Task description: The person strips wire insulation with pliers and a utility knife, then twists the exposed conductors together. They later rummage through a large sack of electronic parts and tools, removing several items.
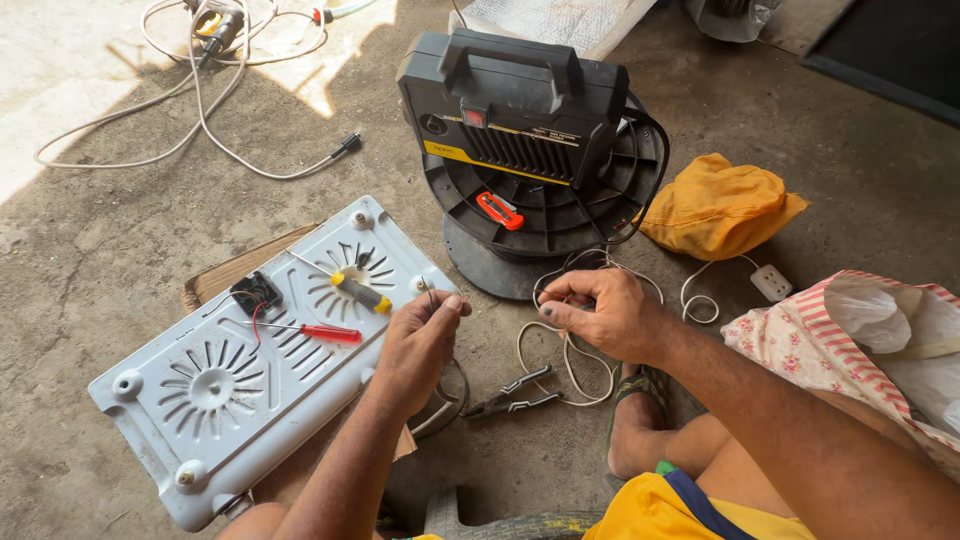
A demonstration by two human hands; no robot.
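Two bare hands over a concrete floor, left hand (418, 340) pinching a thin wire end (428, 290) beside a white vented panel (215, 390), right hand (600, 312) gripping a white cord (560, 360), pliers (515, 392) lying between them, black machine (515, 100) behind.

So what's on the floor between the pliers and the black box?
In the head view, loops of white cord lie between the pliers and the black box, with the right hand holding them.

Bare floor (90, 260) left open; pliers (515, 392), black case (515, 110) crowd centre.
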